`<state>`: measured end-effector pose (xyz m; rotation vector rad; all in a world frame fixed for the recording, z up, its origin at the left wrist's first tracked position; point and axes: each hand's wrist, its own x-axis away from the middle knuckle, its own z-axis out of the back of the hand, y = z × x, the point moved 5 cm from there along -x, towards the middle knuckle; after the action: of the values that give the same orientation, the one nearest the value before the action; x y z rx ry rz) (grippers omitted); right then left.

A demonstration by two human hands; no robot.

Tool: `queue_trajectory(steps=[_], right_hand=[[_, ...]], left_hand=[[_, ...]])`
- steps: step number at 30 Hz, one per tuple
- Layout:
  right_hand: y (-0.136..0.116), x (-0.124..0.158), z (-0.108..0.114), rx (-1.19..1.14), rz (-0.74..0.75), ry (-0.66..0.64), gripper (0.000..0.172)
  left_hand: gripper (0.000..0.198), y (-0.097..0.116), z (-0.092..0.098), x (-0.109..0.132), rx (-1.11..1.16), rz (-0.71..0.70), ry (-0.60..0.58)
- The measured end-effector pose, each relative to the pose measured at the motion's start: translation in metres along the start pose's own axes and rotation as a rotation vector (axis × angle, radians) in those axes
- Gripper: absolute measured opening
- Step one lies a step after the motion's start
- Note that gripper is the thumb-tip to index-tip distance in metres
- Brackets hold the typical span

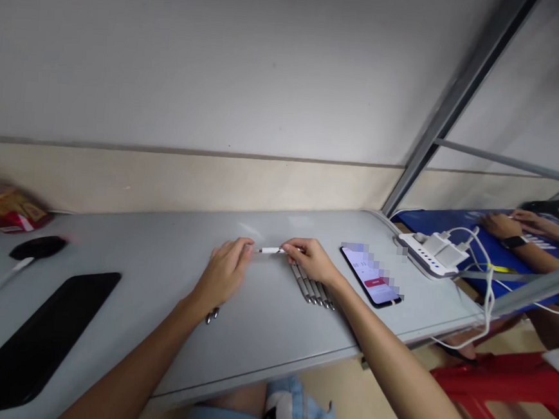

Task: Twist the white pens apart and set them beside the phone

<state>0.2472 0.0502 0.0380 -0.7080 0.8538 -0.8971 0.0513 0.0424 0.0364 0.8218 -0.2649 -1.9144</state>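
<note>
A slim pen with a white grip section (271, 250) is stretched level between my two hands, above the grey desk. My right hand (310, 258) pinches its right end between thumb and fingers. At the thin left end, the closed fingers of my left hand (229, 269) meet it; whether this is the tip or a separate part is too small to tell. Several grey pens (313, 287) lie side by side under my right hand, silver tips toward me. Two more silver pen tips (212, 316) stick out beneath my left wrist, the rest hidden.
Right of the pens lies a lit phone (371, 275), then a white power strip (428, 253) with plugs and cables. On the left are a black mat (41, 339), a black round object (38, 247) and a jar (6, 204). Another person's hands (505, 224) are beyond the metal frame.
</note>
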Motion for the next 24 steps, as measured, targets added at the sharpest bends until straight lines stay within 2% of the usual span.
queue_trajectory(steps=[2,4,7,10,13,15,19,21,24], right_hand=[[0.000,0.000,0.001,-0.004,-0.010,0.015,0.036],[0.001,0.000,0.002,-0.004,-0.020,0.015,0.037],[0.002,0.000,0.002,-0.019,-0.026,0.016,0.039],[0.003,-0.001,0.004,-0.050,-0.025,0.032,0.039],[0.004,-0.002,0.004,-0.055,-0.025,0.045,0.037],[0.004,-0.002,0.004,-0.055,-0.024,0.049,0.035],[0.004,-0.002,0.004,-0.053,-0.026,0.049,0.034],[0.003,-0.001,0.005,-0.055,-0.022,0.051,0.033],[0.002,-0.001,0.005,-0.066,-0.017,0.054,0.032]], left_hand=[[0.037,-0.009,0.002,-0.001,0.098,0.108,0.005],[0.032,-0.016,0.004,-0.003,0.215,0.157,0.000],[0.024,-0.017,0.006,-0.006,0.379,0.130,0.009],[0.034,-0.016,0.006,-0.008,0.508,0.146,0.034],[0.032,-0.019,0.004,-0.008,0.538,0.278,0.033],[0.040,-0.021,0.003,-0.007,0.515,0.323,0.005],[0.028,-0.015,0.010,-0.006,0.564,0.227,0.029],[0.030,-0.011,0.012,-0.007,0.605,0.179,0.037],[0.036,-0.014,0.009,-0.007,0.602,0.239,0.050]])
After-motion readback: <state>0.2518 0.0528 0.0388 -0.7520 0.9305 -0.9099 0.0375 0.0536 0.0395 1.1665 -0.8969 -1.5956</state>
